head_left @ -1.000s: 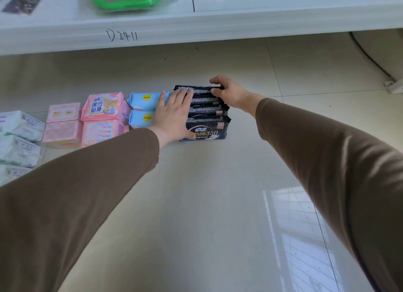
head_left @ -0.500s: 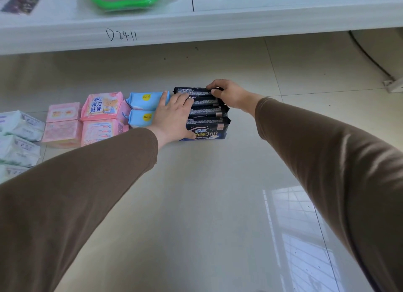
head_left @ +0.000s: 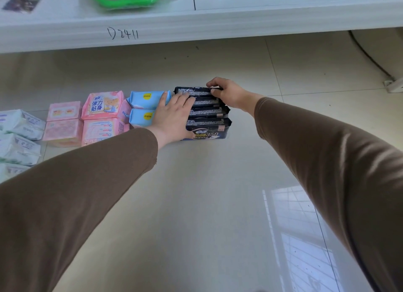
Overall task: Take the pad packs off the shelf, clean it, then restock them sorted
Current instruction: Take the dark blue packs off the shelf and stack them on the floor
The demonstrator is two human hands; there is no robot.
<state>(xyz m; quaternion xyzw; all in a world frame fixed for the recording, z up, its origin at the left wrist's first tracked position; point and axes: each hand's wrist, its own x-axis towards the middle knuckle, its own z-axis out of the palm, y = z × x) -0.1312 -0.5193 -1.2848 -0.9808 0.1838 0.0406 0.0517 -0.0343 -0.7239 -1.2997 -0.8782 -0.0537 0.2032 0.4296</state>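
A shop is being shown: packaged pad packs (head_left: 104, 117) are being kept sorted in rows by colour, and a code is being displayed on the white shelf edge (head_left: 196, 27) above.

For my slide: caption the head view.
Both hands, left hand and right hand, square up black pad packs beside blue packs.

the black packs (head_left: 207, 115) stand in a row front to back on the floor (head_left: 196, 204), below the shelf edge (head_left: 196, 27). just left of them lie two stacked wipes packs (head_left: 146, 108), then further left two more stacks (head_left: 102, 117) (head_left: 63, 123), then a pile of packs (head_left: 19, 136) farthest left.
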